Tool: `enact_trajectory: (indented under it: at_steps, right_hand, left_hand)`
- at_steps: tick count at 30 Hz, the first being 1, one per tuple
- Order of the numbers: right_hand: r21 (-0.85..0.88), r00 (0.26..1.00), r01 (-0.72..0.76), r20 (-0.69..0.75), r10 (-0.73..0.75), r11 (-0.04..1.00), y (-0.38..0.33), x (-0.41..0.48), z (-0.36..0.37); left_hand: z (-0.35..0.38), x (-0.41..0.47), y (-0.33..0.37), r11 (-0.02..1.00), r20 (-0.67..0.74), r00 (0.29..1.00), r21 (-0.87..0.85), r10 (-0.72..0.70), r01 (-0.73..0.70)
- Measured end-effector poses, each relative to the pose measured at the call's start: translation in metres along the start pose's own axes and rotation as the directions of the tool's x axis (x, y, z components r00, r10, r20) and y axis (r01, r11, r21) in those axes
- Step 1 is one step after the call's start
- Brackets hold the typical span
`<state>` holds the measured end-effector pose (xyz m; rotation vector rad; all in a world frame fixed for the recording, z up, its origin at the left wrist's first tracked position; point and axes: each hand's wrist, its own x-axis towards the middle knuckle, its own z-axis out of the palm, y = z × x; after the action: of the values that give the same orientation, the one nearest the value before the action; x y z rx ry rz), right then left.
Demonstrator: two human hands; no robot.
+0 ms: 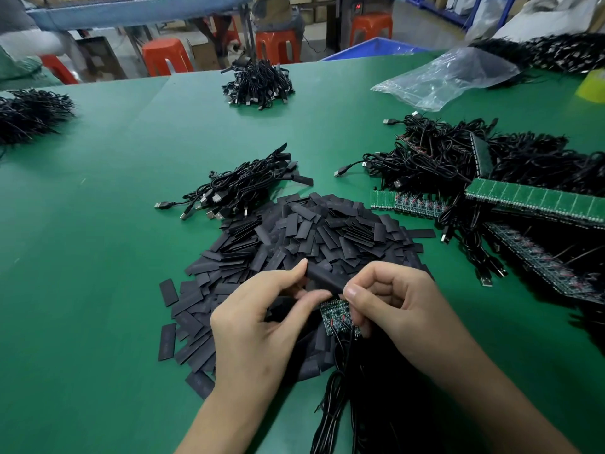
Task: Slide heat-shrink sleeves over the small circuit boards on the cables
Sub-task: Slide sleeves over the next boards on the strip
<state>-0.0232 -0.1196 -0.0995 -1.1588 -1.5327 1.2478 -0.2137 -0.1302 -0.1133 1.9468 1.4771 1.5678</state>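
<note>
A big heap of flat black heat-shrink sleeves (311, 234) lies on the green table (108, 263) in front of me. My left hand (262, 326) pinches one black sleeve (325, 276) between thumb and forefinger, just above the heap. My right hand (402, 309) grips a short strip of small green circuit boards (339, 314), whose black cables (330, 414) hang down toward the near table edge. The sleeve's right end sits just above the boards, by my right forefinger. Whether it is over a board I cannot tell.
A bundle of sleeved USB cables (242, 188) lies behind the heap. Tangled cables with green board strips (510, 194) fill the right side. More cable piles (258, 83) sit farther back and at the far left (29, 113). A clear plastic bag (448, 77) lies at the back right.
</note>
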Motion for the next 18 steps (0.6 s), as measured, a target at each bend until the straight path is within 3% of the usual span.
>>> enact_trajectory:
  at_steps: [18]
  right_hand:
    - [-0.099, 0.994, 0.010, -0.106, -0.021, 0.995, 0.0040, -0.0003, 0.0053]
  left_hand:
    - [-0.0011, 0.0020, -0.0048, 0.994, 0.034, 0.997, 0.080, 0.066, -0.069]
